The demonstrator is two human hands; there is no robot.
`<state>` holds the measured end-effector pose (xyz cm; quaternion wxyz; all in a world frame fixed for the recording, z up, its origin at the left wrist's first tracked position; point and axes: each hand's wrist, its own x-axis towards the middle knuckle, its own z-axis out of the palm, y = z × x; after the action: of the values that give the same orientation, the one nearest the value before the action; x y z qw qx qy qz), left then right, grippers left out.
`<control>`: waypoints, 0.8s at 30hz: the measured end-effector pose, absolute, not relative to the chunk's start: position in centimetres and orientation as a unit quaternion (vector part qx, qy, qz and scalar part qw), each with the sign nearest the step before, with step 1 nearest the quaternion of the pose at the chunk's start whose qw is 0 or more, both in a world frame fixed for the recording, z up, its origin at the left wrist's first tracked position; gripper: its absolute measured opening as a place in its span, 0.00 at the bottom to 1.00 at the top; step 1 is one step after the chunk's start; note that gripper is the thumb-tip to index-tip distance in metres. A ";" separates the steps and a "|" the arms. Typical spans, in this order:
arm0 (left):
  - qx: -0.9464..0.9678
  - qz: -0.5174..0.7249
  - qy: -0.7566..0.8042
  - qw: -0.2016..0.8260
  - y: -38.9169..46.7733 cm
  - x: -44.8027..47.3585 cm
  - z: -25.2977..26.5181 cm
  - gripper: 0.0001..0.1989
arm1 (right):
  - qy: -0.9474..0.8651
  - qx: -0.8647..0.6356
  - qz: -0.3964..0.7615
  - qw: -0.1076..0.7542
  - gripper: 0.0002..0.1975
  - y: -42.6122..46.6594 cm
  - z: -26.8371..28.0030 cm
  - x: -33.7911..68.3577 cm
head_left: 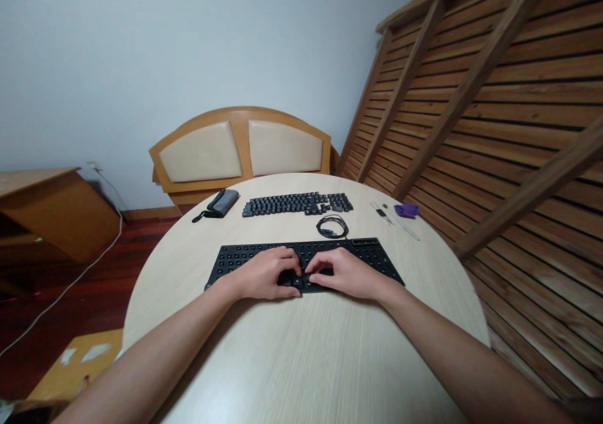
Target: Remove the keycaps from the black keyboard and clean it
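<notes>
A black keyboard base [238,257] lies across the round table, most of its key positions bare of caps. My left hand [271,273] grips its front middle, fingers curled over the top and thumb along the front edge. Just right of it, my right hand [346,274] is closed in a pinch low over the base, thumb and index finger close together. Whatever lies between those fingertips is too small and dark to make out. Behind the base, loose black keycaps [282,204] are laid out in keyboard order. A coiled black cable [332,226] rests between them and the base.
On the pale round table [301,361], a grey-black pouch [223,203] sits at the back left. To the right are a wire keycap puller [381,213], a thin white stick [406,226] and a purple cloth-like item [406,210]. Wooden slats [471,129] lean at the right.
</notes>
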<state>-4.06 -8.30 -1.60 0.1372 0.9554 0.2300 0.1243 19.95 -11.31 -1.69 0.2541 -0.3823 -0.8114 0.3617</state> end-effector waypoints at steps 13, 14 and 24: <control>0.955 0.125 0.230 0.137 -8.2 -4.1 -1.6 0.15 | -0.814 -0.398 0.351 0.237 0.07 -11.4 -1.5 19.8; 0.955 0.124 0.231 0.138 -8.1 -4.1 -1.6 0.15 | -0.815 -0.398 0.348 0.236 0.07 -11.5 -1.4 19.8; 0.956 0.122 0.228 0.139 -8.3 -4.0 -1.4 0.14 | -0.850 -0.397 0.266 0.222 0.06 -11.9 -1.2 19.1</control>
<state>-4.05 -8.32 -1.40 0.1393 0.9559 0.2275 0.1225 19.12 -11.90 -1.21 0.2217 -0.3968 -0.8502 0.2657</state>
